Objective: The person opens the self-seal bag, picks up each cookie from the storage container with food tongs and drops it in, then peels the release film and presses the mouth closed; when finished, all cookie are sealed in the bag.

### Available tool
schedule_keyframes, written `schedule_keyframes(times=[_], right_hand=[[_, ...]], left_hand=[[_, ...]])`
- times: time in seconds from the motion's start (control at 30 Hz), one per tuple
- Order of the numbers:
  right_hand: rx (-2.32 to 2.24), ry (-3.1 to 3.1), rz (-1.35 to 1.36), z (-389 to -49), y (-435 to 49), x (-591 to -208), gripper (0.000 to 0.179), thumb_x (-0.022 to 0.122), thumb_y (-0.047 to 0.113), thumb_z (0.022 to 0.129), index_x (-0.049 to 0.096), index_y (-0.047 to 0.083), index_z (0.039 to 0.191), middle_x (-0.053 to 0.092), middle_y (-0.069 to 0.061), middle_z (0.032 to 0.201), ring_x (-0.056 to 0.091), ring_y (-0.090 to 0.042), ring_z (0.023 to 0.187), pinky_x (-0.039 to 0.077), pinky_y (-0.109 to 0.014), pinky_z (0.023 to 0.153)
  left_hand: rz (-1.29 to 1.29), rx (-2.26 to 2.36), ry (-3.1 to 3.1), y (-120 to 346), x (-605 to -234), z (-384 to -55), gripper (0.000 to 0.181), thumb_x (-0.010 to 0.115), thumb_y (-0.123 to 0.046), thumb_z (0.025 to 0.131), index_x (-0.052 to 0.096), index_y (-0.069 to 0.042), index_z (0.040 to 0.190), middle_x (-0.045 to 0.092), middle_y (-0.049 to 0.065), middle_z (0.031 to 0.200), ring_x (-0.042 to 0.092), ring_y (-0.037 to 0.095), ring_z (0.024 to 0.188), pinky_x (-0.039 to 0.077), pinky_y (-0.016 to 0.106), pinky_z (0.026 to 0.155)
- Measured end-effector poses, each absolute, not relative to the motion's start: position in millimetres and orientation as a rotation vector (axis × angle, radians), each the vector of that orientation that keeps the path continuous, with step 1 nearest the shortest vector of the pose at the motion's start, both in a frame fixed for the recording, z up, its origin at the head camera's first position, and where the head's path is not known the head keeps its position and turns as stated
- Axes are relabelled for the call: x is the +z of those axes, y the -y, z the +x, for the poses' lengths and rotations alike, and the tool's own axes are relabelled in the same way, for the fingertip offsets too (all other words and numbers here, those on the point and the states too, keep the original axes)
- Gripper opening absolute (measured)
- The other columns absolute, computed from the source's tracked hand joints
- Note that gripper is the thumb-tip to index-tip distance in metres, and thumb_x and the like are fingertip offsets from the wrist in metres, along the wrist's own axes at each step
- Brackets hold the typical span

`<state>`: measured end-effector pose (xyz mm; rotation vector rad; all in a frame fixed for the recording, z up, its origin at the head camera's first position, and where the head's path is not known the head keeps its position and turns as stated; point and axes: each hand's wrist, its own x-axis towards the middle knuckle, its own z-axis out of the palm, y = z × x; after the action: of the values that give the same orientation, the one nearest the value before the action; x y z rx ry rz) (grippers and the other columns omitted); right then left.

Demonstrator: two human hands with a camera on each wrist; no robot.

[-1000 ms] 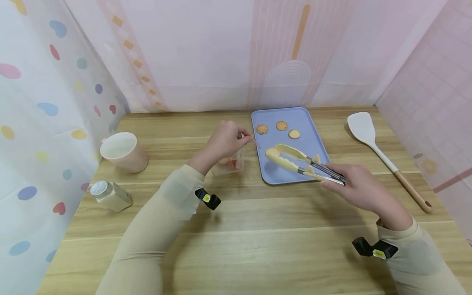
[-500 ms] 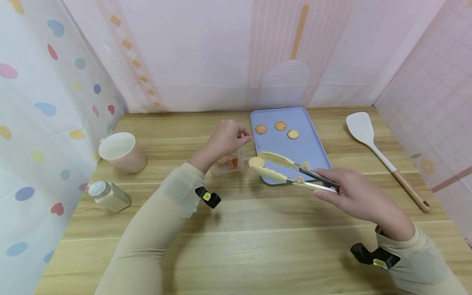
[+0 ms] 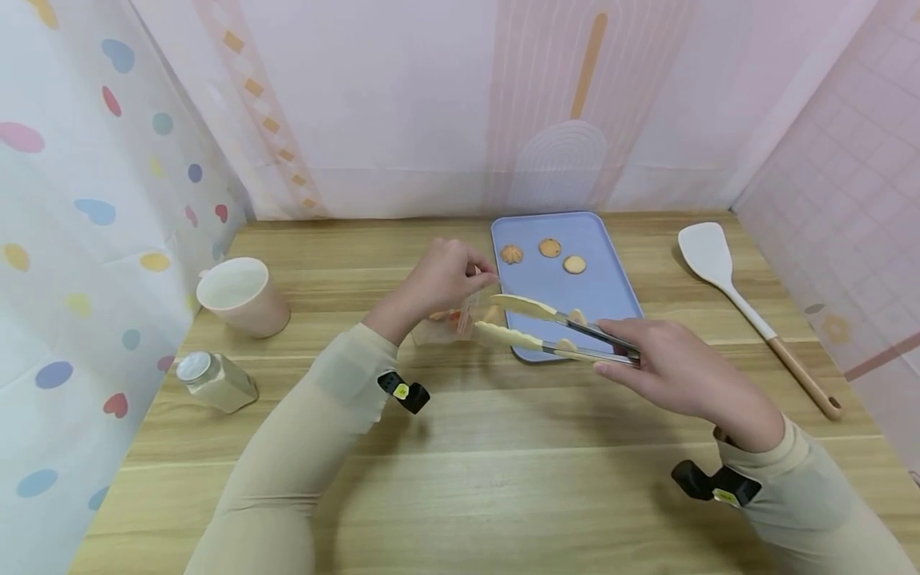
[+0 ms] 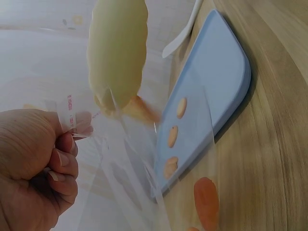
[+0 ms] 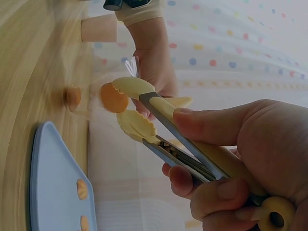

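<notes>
My left hand (image 3: 446, 275) pinches the rim of a clear plastic bag (image 4: 127, 159) between thumb and fingertips. Cookies (image 4: 207, 202) lie low in the bag, left of a light blue tray (image 3: 600, 295). With curled fingers and thumb, my right hand (image 3: 664, 363) grips metal tongs (image 5: 166, 118) with pale yellow scalloped tips. Those tips stand apart at the bag's mouth, a round cookie (image 5: 114, 97) right at them. It looks blurred in the left wrist view, partly covered by a tip. Three cookies (image 3: 549, 248) sit near the tray's far end.
A pink mug (image 3: 244, 297) and a glass jar with a white lid (image 3: 217, 382) stand on the left of the wooden table (image 3: 489, 479). On the right lies a white spatula (image 3: 726, 271) with a wooden handle. Patterned curtains (image 3: 402, 104) close off the back and sides.
The tongs and their cookie have moved left from over the tray to the bag's mouth, and the tips now sit at its opening. My left hand has stayed nearly still on the bag.
</notes>
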<state>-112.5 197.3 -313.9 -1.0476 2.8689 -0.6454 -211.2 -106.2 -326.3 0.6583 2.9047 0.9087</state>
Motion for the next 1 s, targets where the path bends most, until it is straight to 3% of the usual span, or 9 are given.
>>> schedule_keyframes(times=[0.23, 0.57, 0.77, 1.0], right_hand=[[-0.609, -2.839, -1.035, -117.1, -191.7, -315.2, 0.051, 0.066, 0.034, 0.092, 0.058, 0.0, 0.13, 0.048, 0.006, 0.068, 0.043, -0.008, 0.059, 0.038, -0.026, 0.055], [-0.591, -2.848, -1.029, -114.8, -194.1, -314.0, 0.048, 0.067, 0.03, 0.092, 0.059, 0.0, 0.128, 0.059, 0.003, 0.081, 0.047, -0.01, 0.064, 0.04, -0.029, 0.061], [-0.607, -2.888, -1.006, -105.7, -202.6, -310.3, 0.046, 0.068, 0.029, 0.091, 0.061, 0.001, 0.127, 0.069, -0.008, 0.104, 0.048, -0.008, 0.064, 0.043, -0.03, 0.061], [-0.608, -2.915, -0.941, -98.4, -212.6, -309.9, 0.047, 0.068, 0.031, 0.091, 0.061, 0.0, 0.126, 0.064, 0.0, 0.086, 0.042, -0.006, 0.058, 0.039, -0.026, 0.057]], left_hand=[[0.647, 0.955, -2.891, 106.0, -327.2, -208.6, 0.014, 0.069, -0.021, 0.09, 0.077, -0.01, 0.089, 0.057, -0.001, 0.054, 0.045, 0.01, 0.048, 0.035, 0.025, 0.049], [0.641, 0.994, -2.939, 107.6, -323.4, -206.0, 0.014, 0.069, -0.022, 0.09, 0.077, -0.011, 0.09, 0.058, -0.002, 0.055, 0.044, 0.01, 0.048, 0.035, 0.025, 0.05], [0.627, 1.027, -2.976, 113.2, -316.9, -202.6, 0.013, 0.069, -0.02, 0.09, 0.077, -0.01, 0.093, 0.058, -0.002, 0.056, 0.045, 0.01, 0.05, 0.037, 0.025, 0.052], [0.594, 1.071, -2.998, 119.8, -314.1, -202.4, 0.015, 0.069, -0.021, 0.091, 0.077, -0.01, 0.096, 0.055, -0.001, 0.053, 0.041, 0.01, 0.045, 0.032, 0.024, 0.046]])
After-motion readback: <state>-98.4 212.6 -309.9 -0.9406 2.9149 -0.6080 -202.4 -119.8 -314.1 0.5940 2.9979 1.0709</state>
